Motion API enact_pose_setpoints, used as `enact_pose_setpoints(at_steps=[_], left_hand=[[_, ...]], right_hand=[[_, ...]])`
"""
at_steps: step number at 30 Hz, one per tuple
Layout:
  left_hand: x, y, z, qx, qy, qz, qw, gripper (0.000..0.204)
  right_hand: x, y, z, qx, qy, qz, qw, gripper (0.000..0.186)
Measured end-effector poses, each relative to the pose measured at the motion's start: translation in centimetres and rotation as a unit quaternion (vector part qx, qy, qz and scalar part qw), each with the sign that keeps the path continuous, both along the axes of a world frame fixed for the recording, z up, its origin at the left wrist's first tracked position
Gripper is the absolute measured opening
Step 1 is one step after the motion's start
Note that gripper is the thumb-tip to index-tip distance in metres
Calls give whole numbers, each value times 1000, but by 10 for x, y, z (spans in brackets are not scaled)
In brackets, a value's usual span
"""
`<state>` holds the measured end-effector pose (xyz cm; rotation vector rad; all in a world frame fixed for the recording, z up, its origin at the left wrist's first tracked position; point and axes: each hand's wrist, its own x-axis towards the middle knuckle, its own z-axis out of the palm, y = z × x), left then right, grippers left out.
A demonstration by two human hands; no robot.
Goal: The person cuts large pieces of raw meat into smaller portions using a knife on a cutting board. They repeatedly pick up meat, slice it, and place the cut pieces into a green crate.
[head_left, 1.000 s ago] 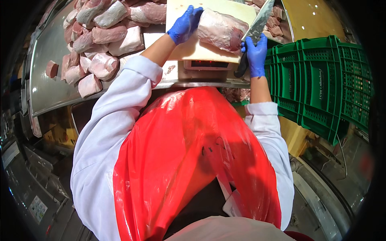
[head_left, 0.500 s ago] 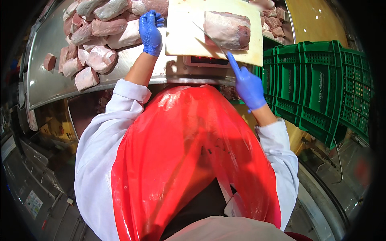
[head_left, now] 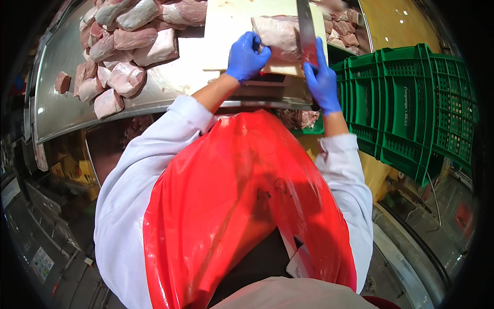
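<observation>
My left hand, in a blue glove, has its fingers curled against the near left end of a pale pink slab of meat, which lies on a cream cutting board. My right hand, gloved alike, grips a wide-bladed knife; its handle is hidden in the hand and its blade stands across the right end of the slab. Under the board sits a scale with red lit digits. A heap of meat chunks lies on the steel tray to the left of the board.
The steel table's rim runs in front of me. Green plastic crates stand at the right, below a yellow surface. More cut meat lies behind the board and in a bin beneath the table. My red apron fills the lower middle.
My left hand, off the board half a second ago, has moved right onto the slab. My right hand rose again, and the knife swung from a diagonal to upright over the slab's right end.
</observation>
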<state>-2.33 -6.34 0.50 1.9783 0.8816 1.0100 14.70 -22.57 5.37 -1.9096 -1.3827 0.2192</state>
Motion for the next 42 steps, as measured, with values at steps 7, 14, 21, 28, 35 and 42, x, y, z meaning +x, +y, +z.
enact_pose_setpoints(at_steps=[7, 14, 21, 28, 35, 42], left_hand=[[-6, 26, 0, -115, 41, 8, 993, 20], [-16, 15, -16, -203, -35, -3, 979, 19], [-23, 7, -10, -179, -30, -2, 983, 18], [-21, 2, -9, -144, -35, -38, 988, 13], [-31, 4, -5, -111, -6, -40, 993, 13], [-35, -2, -3, -95, -13, -66, 993, 11]], right_hand=[[-2, 39, -21, -19, -6, -8, 1000, 79], [-40, 42, 4, 45, -169, 58, 983, 78], [-23, -20, 20, -163, -344, 129, 915, 83], [-37, 22, 26, -132, -342, 138, 920, 84], [-46, 7, 33, -221, -357, 125, 899, 90], [-51, -7, 40, -244, -353, 110, 896, 87]])
